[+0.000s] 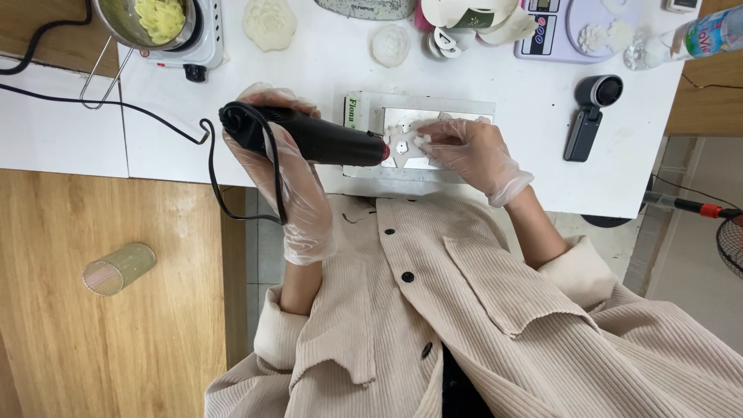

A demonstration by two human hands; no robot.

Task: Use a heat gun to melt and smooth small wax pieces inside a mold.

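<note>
My left hand (pixel 290 182), in a clear plastic glove, grips a black heat gun (pixel 309 138) whose red-tipped nozzle points right at a small white star-shaped wax piece (pixel 402 147). That piece lies on a flat metal tray (pixel 364 166) at the near edge of the white table (pixel 511 101). Also gloved, my right hand (pixel 468 151) rests on the tray with its fingertips pressing on the white piece from the right. The gun's black cord (pixel 213 166) loops off the table's left side.
At the back left a small electric hotplate (pixel 203 42) carries a metal pan of yellow wax (pixel 159 19). White flower-shaped pieces (pixel 269 23), a scale (pixel 569 31), a plastic bottle (pixel 693 35) and a black handheld fan (pixel 590 116) stand around. A glass tumbler (pixel 118 268) lies on the wooden floor.
</note>
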